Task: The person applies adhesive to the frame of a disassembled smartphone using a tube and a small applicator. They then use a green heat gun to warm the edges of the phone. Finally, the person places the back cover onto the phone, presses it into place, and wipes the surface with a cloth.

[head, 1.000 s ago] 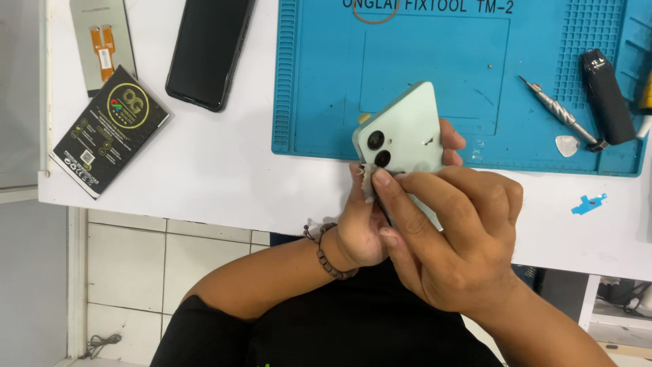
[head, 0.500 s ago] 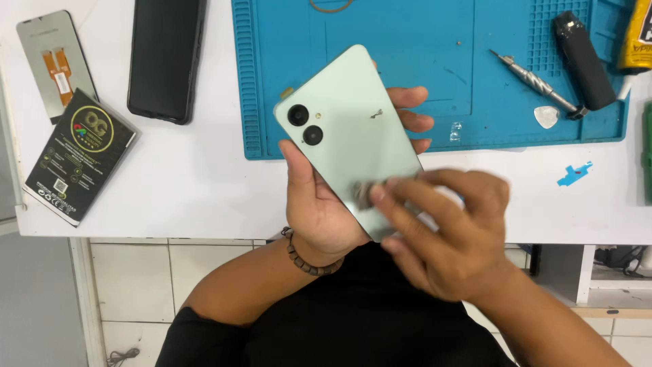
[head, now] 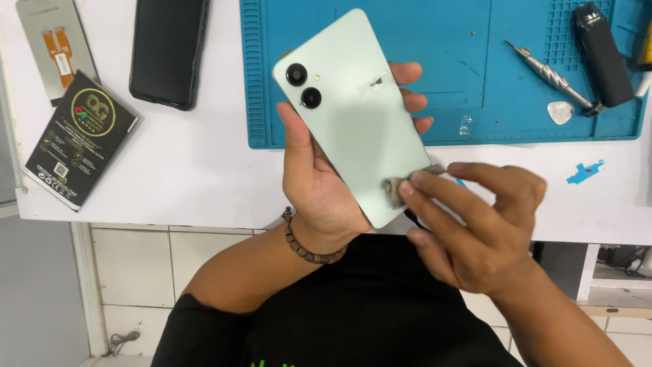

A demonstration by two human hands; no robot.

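Note:
My left hand (head: 319,183) grips a pale green phone (head: 353,112) from behind, back cover facing up, two camera lenses at its top left. A small scrap of clear film clings to the upper right of the cover. My right hand (head: 475,224) pinches a small grey wad of cloth (head: 395,190) against the phone's lower right edge. The phone hangs tilted above the front edge of a white table (head: 197,170).
A blue work mat (head: 441,41) lies on the table with a metal screwdriver (head: 547,71), a white pick (head: 560,112) and a black tool (head: 601,51). At the left lie a black phone (head: 168,51), a black packet (head: 81,139) and a screen part (head: 58,44).
The phone has been lifted and pushed further out over the table. My right hand has slid down from the camera area to the cover's lower right edge with the cloth.

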